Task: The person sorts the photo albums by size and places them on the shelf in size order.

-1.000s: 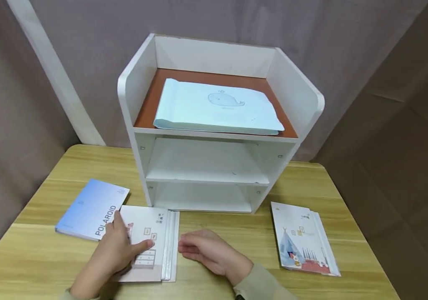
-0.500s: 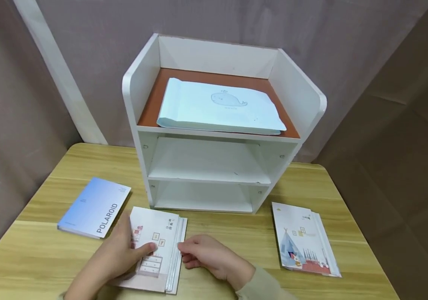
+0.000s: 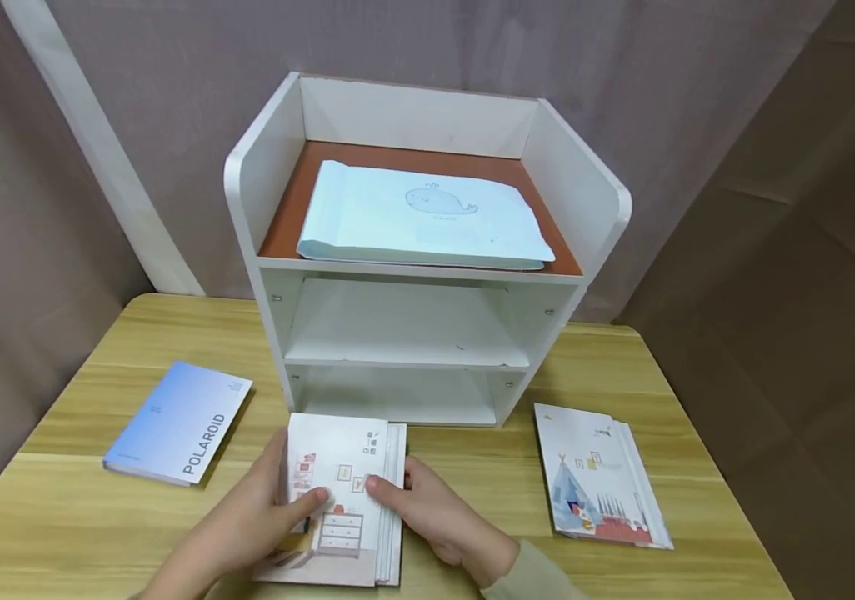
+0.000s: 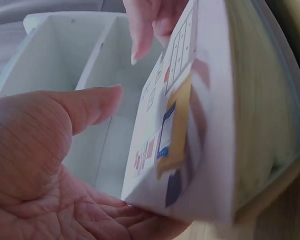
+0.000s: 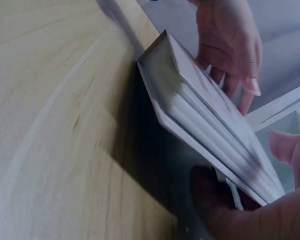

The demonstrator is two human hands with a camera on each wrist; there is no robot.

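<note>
A thick white book [image 3: 352, 521] with a drawn chest of drawers on its cover is held between both hands, in front of the shelf unit. My left hand [image 3: 255, 508] grips its left side, the fingers passing under the edge and the thumb reaching over the cover. On the opposite side, my right hand [image 3: 438, 508] pinches the stepped page edge, thumb above and fingers beneath. The right wrist view shows the book [image 5: 210, 110] tilted over the wood, a dark shadow below it.
Behind the hands stands a white shelf unit [image 3: 405, 362]; a pale blue book [image 3: 427, 221] with a whale lies on its top. A blue POLAROID book [image 3: 176, 421] lies at left, a white book with a tent picture [image 3: 603, 475] at right, both on the wooden table [image 3: 495, 467].
The white book has moved right, away from the POLAROID book, and now hides part of the shelf unit's front corner. My right hand has gone from beside its edge to gripping it.
</note>
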